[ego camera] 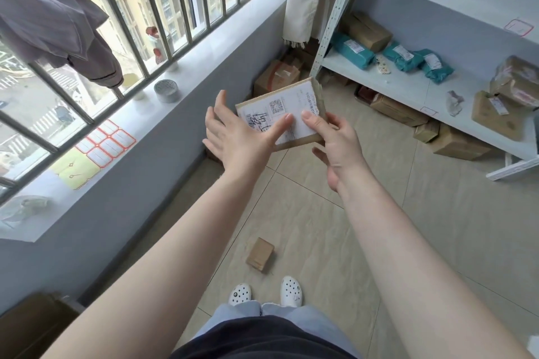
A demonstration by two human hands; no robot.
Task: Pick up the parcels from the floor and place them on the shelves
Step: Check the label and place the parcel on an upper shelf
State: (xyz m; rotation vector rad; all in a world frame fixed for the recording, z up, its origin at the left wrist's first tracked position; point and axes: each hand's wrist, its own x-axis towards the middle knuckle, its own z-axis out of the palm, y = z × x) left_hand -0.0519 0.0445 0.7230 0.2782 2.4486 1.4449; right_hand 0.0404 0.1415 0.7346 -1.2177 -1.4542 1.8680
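I hold a flat cardboard parcel (288, 105) with a white shipping label up in front of me. My right hand (335, 146) grips its right edge, thumb on the label. My left hand (236, 137) is spread open at the parcel's left side, with only the thumb tip touching the label. A small brown box (260, 253) lies on the tiled floor just ahead of my white clogs. The white metal shelf (408, 87) stands at the right, carrying teal bags (353, 51) and brown boxes (493, 114).
A grey ledge (163, 114) under a barred window runs along the left, with sticker sheets and small pots on it. More cardboard boxes (275, 77) sit on the floor in the far corner and under the shelf (455, 143). A dark box (32, 326) is at the lower left.
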